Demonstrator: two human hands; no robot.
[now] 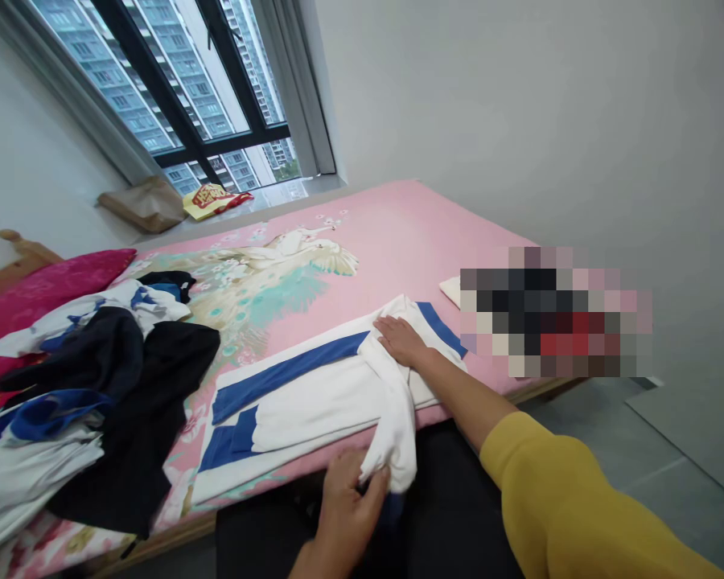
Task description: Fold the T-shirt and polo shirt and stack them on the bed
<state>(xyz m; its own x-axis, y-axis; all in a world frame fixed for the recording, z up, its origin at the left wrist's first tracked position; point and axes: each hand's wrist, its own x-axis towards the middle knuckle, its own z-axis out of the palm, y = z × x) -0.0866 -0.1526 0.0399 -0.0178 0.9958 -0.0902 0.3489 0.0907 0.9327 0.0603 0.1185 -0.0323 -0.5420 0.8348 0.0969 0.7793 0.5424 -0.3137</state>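
A white garment with blue stripes (pixel 302 394) lies partly folded on the pink bed (pixel 398 233), near its front edge. My right hand (pixel 401 339) lies flat and open on the garment's upper part, pressing it down. My left hand (pixel 350 498) is closed on the end of a white sleeve (pixel 392 434) that hangs over the bed's edge. A yellow sleeve covers my right arm.
A heap of black, white and blue clothes (pixel 90 394) lies at the left of the bed, beside a magenta pillow (pixel 42 289). A brown bag (pixel 148 205) and a yellow-red packet (pixel 211 199) rest on the window sill. A blurred patch sits at the bed's right.
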